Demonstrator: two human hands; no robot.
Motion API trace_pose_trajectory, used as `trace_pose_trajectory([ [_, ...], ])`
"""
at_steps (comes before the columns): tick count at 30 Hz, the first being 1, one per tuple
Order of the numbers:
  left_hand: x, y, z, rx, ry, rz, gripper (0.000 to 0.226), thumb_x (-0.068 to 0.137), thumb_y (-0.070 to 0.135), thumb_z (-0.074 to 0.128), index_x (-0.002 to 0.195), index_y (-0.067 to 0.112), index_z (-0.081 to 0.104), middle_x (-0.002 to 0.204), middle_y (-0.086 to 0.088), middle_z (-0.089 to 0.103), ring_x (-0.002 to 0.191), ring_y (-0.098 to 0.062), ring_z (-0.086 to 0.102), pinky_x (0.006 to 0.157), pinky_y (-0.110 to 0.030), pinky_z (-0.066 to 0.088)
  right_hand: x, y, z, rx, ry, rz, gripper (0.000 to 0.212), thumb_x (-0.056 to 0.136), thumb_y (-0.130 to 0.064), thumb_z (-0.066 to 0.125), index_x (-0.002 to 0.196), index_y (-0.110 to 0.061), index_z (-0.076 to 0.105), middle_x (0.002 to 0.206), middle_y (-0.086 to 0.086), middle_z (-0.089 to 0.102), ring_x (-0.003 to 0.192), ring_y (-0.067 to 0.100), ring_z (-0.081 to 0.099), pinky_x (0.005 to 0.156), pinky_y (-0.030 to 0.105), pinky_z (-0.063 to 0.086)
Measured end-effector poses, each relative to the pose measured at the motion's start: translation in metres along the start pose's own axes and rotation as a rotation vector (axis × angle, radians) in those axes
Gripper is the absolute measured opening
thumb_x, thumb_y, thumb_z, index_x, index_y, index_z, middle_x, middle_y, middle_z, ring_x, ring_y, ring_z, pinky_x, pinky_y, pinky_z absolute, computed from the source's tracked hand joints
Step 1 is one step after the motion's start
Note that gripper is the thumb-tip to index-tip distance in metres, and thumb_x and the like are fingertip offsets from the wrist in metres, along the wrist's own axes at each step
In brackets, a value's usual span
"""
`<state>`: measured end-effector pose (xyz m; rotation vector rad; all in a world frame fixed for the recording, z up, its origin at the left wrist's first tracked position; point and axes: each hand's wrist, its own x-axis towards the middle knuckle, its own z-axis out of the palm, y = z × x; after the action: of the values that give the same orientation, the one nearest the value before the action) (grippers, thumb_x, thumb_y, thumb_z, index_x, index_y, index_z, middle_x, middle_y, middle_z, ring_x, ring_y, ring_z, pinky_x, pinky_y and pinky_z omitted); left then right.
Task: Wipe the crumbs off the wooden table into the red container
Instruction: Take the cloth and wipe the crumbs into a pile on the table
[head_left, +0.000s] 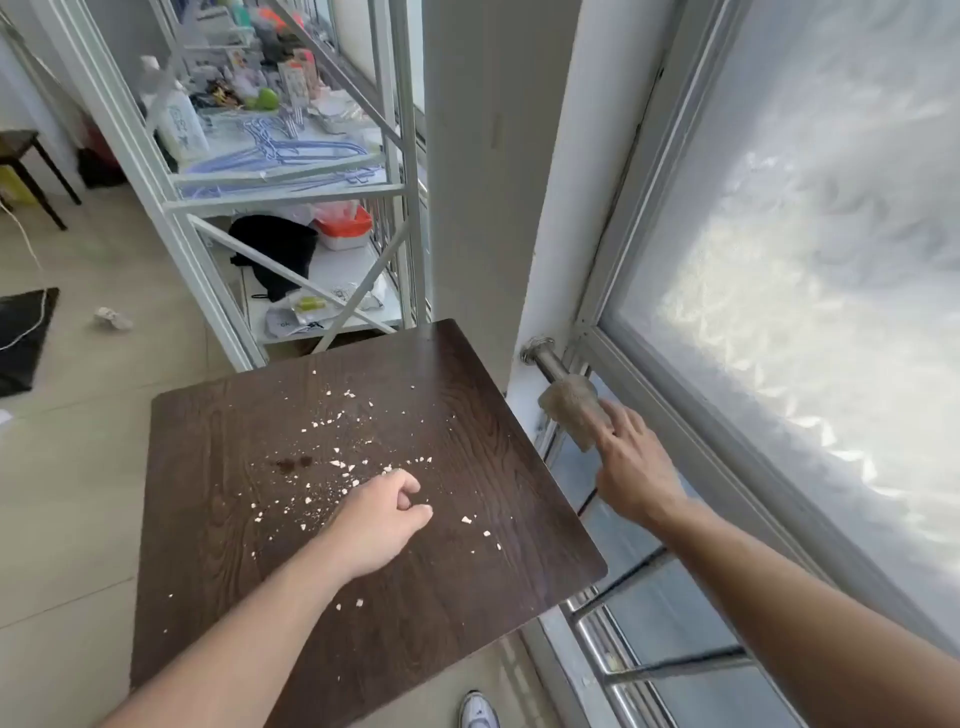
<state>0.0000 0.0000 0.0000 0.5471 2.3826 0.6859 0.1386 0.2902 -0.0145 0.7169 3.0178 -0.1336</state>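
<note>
A dark wooden table (467, 519) fills the middle of the view, with white crumbs (337, 462) scattered over its centre and several more near the front. My left hand (379, 519) hovers low over the table's middle, fingers curled in and thumb against the forefinger, with nothing visible in it. My right hand (631, 467) reaches past the table's right edge to a beige cloth (571, 405) draped over a metal rail (545, 358) by the window. Its fingers are stretched out and the tips touch the cloth. A red-topped container (345, 231) sits on the shelf behind the table.
A white metal shelf rack (291, 192) full of hangers and clutter stands behind the table. A frosted window (805, 312) and steel railings (649, 665) run along the right. My white shoe (478, 712) shows below the table's front edge. Tiled floor lies to the left.
</note>
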Motion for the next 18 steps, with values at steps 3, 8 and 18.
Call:
trace_pose_trajectory([
  [3, 0.021, 0.007, 0.002, 0.002, -0.006, -0.021, 0.040, 0.096, 0.038, 0.061, 0.133, 0.025, 0.061, 0.120, 0.006, 0.063, 0.104, -0.014, 0.061, 0.074, -0.024, 0.040, 0.031, 0.023, 0.005, -0.042, -0.054, -0.057, 0.102, 0.077, 0.002, 0.065, 0.156, -0.030, 0.008, 0.162, 0.007, 0.016, 0.137, 0.034, 0.032, 0.104, 0.044, 0.047],
  [8, 0.049, 0.005, -0.003, 0.018, 0.002, -0.091, 0.040, 0.095, 0.039, 0.061, 0.133, 0.025, 0.061, 0.121, 0.006, 0.064, 0.103, -0.016, 0.062, 0.079, -0.028, 0.040, 0.064, 0.028, 0.030, 0.026, 0.112, -0.181, 0.082, 0.075, 0.005, 0.071, 0.140, -0.033, 0.037, 0.130, 0.016, 0.053, 0.105, 0.040, 0.053, 0.069, 0.047, 0.054],
  [18, 0.088, -0.027, -0.040, -0.058, 0.077, -0.193, 0.047, 0.094, 0.041, 0.061, 0.138, 0.025, 0.059, 0.122, 0.007, 0.068, 0.108, -0.021, 0.066, 0.095, -0.035, 0.050, 0.140, -0.041, 0.017, 0.583, 0.065, 0.153, 0.009, 0.088, -0.006, 0.053, 0.080, -0.009, 0.056, 0.063, 0.000, 0.054, 0.057, 0.021, 0.050, 0.047, 0.029, 0.029],
])
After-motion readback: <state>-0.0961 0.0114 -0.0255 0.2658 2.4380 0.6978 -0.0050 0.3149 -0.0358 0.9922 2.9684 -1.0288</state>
